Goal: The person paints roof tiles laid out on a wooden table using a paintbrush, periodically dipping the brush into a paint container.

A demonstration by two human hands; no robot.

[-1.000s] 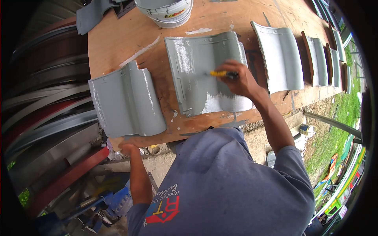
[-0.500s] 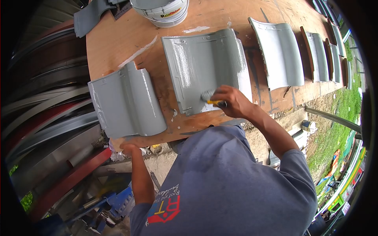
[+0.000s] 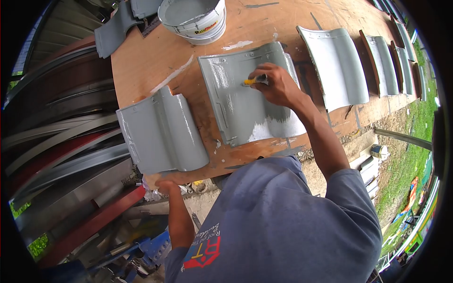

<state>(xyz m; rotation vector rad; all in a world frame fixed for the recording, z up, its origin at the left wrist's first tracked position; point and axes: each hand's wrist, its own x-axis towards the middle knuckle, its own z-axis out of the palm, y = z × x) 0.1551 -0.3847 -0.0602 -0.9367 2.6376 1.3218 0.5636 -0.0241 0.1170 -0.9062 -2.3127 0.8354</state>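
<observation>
My right hand [image 3: 278, 84] is closed around a paintbrush [image 3: 250, 82] with a yellow and black handle. The brush is over the middle of a curved roof tile [image 3: 226, 87], whose surface shows wet grey paint. A whiter patch with a ragged edge lies along this tile's near right side. Down at the near left edge of the wooden table [image 3: 222, 164], my left hand [image 3: 168, 186] rests close to a second grey tile [image 3: 151, 129]. Its fingers are mostly hidden, so I cannot tell how they are held.
A white bucket of grey paint [image 3: 202, 29] stands at the far side. Several more tiles line the table to the right, including a pale one [image 3: 337, 68]. More grey tiles [image 3: 114, 30] lie at the far left corner. Stacked metal sheets [image 3: 71, 94] fill the left.
My right hand has moved the brush away from the tile's near edge, up to its middle. The view has shifted slightly. My left hand stays at the table edge.
</observation>
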